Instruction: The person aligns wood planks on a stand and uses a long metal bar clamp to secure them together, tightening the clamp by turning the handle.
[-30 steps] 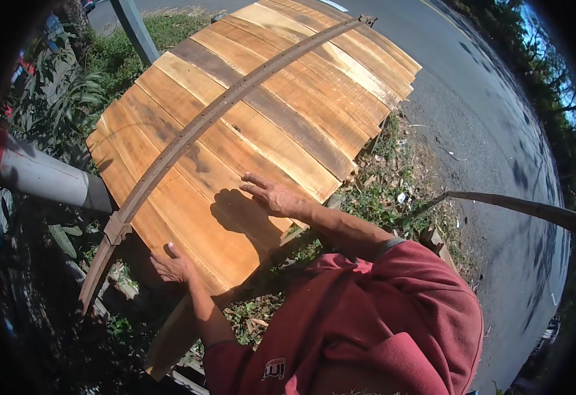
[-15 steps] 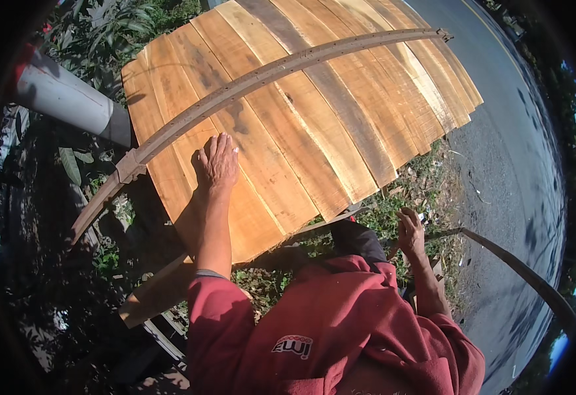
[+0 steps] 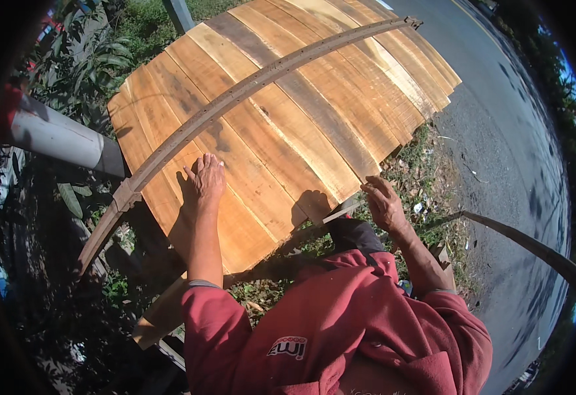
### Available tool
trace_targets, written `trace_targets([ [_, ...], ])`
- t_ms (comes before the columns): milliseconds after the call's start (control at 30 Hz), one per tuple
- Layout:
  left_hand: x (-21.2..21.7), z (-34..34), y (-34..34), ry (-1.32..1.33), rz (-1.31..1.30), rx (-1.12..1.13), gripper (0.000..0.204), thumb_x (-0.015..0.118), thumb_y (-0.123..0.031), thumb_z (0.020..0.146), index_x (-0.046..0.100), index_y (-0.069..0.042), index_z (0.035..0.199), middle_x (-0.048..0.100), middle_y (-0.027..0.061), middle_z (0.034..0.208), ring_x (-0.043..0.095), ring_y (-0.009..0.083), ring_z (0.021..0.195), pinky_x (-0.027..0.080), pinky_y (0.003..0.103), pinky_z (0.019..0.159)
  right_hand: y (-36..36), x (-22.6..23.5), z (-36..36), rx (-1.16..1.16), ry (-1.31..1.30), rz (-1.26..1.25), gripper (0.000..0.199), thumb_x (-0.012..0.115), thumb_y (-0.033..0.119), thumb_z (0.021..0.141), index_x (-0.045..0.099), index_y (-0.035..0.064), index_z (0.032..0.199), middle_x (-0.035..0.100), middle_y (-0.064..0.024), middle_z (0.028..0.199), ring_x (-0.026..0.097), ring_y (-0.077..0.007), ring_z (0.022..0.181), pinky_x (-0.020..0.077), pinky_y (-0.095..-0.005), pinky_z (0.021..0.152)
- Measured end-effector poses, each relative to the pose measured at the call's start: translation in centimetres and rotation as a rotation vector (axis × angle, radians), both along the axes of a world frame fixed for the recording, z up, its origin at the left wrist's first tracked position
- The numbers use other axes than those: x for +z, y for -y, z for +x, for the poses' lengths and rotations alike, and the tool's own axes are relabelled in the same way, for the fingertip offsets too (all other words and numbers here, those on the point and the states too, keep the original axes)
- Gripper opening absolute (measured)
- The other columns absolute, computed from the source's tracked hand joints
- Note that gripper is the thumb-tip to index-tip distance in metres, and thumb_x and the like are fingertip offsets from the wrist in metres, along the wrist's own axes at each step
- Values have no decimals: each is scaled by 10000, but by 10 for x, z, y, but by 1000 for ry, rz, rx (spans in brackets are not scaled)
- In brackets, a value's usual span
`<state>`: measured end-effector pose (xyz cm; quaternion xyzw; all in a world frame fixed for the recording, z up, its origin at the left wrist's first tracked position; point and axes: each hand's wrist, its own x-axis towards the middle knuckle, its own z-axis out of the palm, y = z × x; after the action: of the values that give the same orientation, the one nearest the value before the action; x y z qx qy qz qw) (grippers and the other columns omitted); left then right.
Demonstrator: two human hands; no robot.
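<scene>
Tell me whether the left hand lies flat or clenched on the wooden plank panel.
Flat. The left hand rests palm down, fingers spread, on the tan wooden plank panel, just below the curved rusty metal strip.

Two hands, the left hand (image 3: pixel 204 181) and the right hand (image 3: pixel 384 204); one wooden panel (image 3: pixel 288 125) of some dozen planks; one curved metal strip (image 3: pixel 235 99); one grey pole (image 3: pixel 57 138).

Plank panel ahead, road off to the right

A plank panel (image 3: pixel 288 125) is spread ahead, crossed by a curved metal strip (image 3: pixel 235 99). The left hand (image 3: pixel 204 181) is laid flat on the planks just below the strip; the right hand (image 3: pixel 383 204) is placed at the panel's near edge. A road (image 3: pixel 512 151) is seen right, a post (image 3: pixel 57 138) left.
</scene>
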<state>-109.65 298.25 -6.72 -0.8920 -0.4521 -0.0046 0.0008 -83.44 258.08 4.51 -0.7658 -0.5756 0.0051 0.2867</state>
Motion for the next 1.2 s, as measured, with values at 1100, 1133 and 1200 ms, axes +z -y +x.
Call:
trace_targets([
  [1100,-16,96,-25,962,-17,268,488,631,-477,916,561,-62,1162,488,208,1247,492,400,1167,424,494,969,-122,-5,37,-114,-253,72,299,608,-23,891,648,51,1177,614,-179,1227,622,-314,1115,571,-360,848],
  [1133,-17,94,-26,953,6,267,489,628,-482,917,564,-62,1159,489,204,1245,491,397,1166,420,494,972,-112,1,39,-85,-85,43,314,613,-31,877,642,50,1179,618,-183,1208,624,-321,1101,563,-374,845],
  [1200,-10,96,-26,948,-4,263,487,614,-493,922,579,-62,1146,493,196,1242,490,381,1164,407,492,983,-75,5,47,-129,-5,36,316,616,-38,865,638,44,1170,621,-183,1199,622,-326,1094,551,-387,852],
])
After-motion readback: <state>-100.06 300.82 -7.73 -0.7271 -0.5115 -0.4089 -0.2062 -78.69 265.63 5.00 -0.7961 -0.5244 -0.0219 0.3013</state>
